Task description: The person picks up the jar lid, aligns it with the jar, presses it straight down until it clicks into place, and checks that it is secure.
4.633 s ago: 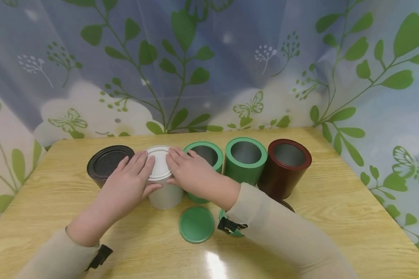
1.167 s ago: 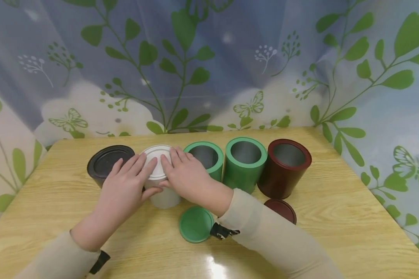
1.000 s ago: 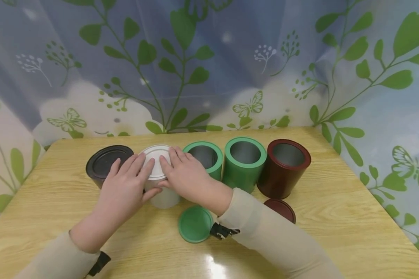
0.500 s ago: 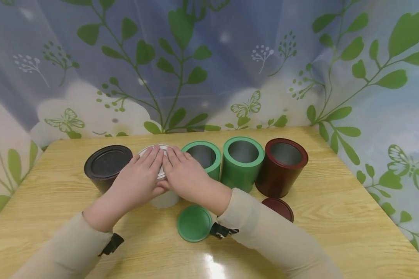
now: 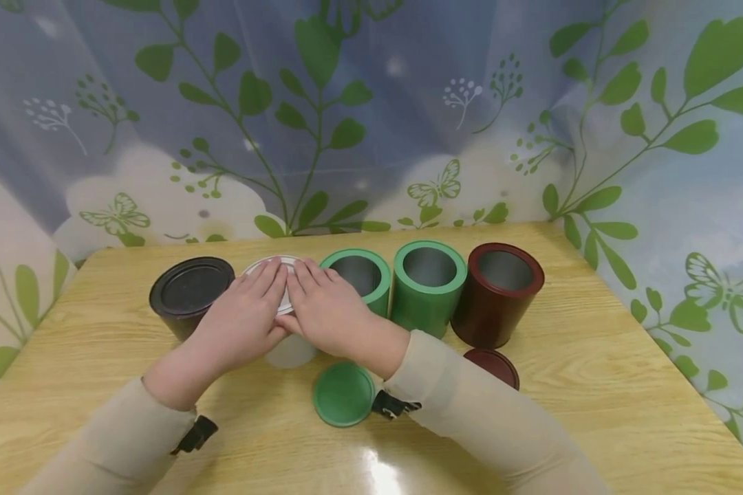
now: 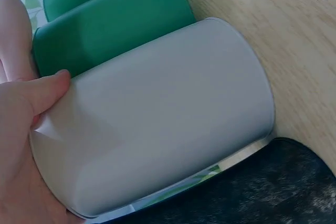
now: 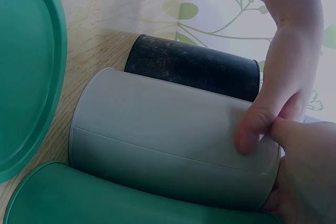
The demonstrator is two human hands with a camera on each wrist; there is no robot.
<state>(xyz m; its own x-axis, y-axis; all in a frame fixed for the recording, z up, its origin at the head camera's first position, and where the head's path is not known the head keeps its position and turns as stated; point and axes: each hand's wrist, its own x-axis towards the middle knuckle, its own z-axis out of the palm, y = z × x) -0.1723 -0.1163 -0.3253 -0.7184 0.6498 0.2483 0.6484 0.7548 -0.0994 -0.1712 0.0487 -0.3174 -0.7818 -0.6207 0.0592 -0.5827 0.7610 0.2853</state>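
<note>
Both hands moved closer together vs ~1 s ago: left hand [image 5: 244,323] slid rightward up onto the white lid [image 5: 271,264], so its fingers now lie next to the right hand [image 5: 325,317] fingers; head cam also drifted a bit. L hand flat on the lid, fingers straight and together, thumb tip against the side wall of the white can [image 6: 157,129] (seen in both wrist views). R hand also flat on the lid, fingers straight, slightly spread, thumb down beside the can wall touching the L thumb. White can stands upright on the wooden surface [image 5: 594,385], 2nd from left in a row of 5, mostly hidden under the hands in head view.

Rest of row: black can [image 5: 190,294] w/ lid on, just left of the white one, touching or nearly so; two open green cans [image 5: 360,275] [image 5: 429,285] to the right, first one right beside the white can; open dark-red can [image 5: 497,292] at the right end. Loose green lid [image 5: 343,394] flat on the surface in front of the row, near R wrist; dark-red lid [image 5: 492,364] in front of the dark-red can, partly behind R sleeve. Leaf-and-butterfly print curtain [image 5: 371,117] behind.
</note>
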